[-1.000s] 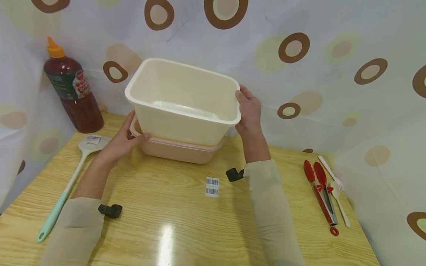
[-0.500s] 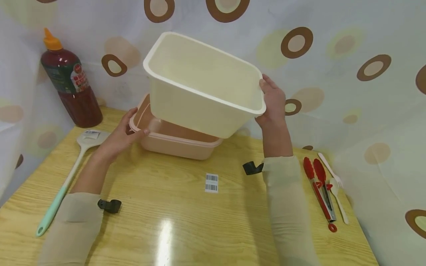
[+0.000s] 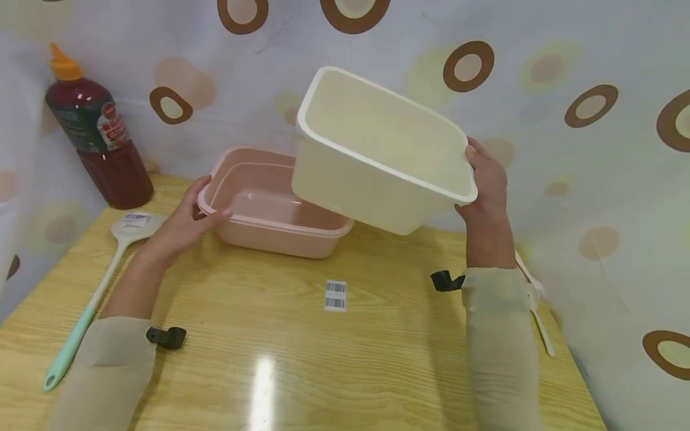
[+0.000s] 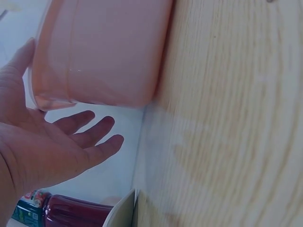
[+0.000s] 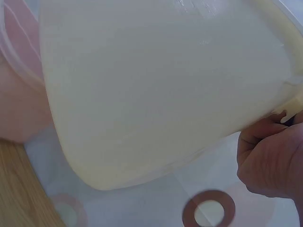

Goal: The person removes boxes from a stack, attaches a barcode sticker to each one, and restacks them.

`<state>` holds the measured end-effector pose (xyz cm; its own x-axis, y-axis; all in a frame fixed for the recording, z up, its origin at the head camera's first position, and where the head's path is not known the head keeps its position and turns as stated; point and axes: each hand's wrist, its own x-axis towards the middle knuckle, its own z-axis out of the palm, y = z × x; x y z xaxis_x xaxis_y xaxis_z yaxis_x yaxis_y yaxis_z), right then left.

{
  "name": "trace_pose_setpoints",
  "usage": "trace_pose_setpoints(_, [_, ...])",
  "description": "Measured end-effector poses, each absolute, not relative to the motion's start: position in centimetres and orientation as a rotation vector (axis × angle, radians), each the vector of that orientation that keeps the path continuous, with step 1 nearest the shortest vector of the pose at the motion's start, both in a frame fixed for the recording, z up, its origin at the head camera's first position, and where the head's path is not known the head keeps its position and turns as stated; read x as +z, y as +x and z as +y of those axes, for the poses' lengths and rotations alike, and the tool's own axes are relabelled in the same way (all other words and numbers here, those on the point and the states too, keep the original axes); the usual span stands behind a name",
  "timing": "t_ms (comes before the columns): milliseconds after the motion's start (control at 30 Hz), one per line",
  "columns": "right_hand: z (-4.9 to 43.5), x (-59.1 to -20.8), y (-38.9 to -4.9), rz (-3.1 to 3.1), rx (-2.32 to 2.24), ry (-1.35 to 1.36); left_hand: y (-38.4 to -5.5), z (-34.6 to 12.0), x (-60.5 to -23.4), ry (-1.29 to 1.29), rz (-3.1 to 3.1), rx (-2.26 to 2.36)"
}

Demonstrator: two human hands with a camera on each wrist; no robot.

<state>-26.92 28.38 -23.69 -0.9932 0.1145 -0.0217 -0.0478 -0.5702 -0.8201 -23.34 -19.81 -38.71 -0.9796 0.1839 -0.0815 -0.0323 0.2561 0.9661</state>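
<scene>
The head view is bright and evenly lit, with a white streak of glare on the table [image 3: 302, 350] at bottom centre and small glints inside the pink basin [image 3: 275, 238] left of centre. A soft shadow lies left of the right sleeve [image 3: 498, 335], lower right. The left wrist view is dimmer, bluish and soft; the right wrist view looks cool and hazy, highlights flecking the cream bin [image 5: 156, 94] at top.
</scene>
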Motion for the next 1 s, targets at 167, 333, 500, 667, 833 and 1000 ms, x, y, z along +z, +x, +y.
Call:
trace_pose_setpoints(167, [31.6,-24.2,-26.1,-1.367,2.693,-0.152,-23.3,-20.0,-38.7,0.136,2.34,1.798])
trace_pose_setpoints(333, [35.0,-24.6,-25.1,-1.293,2.693,-0.174,-23.6,-20.0,-38.6,0.12,2.364,1.776])
trace_pose_setpoints(500, [38.7,-25.4,-23.6,-1.152,2.832,-0.073,-23.8,-19.9,-38.7,0.126,2.362,1.79])
trace_pose_setpoints(667, [41.4,-26.4,-22.3,-1.099,2.871,-0.108,-23.7,-19.9,-38.9,0.128,2.362,1.791])
trace_pose_setpoints(833, [43.3,-27.5,-21.7,-1.119,2.861,-0.16,-23.5,-19.8,-38.9,0.127,2.366,1.785])
trace_pose_setpoints(1000, [44.3,-29.0,-21.7,-1.188,2.848,-0.151,-23.4,-19.7,-38.8,0.126,2.378,1.767])
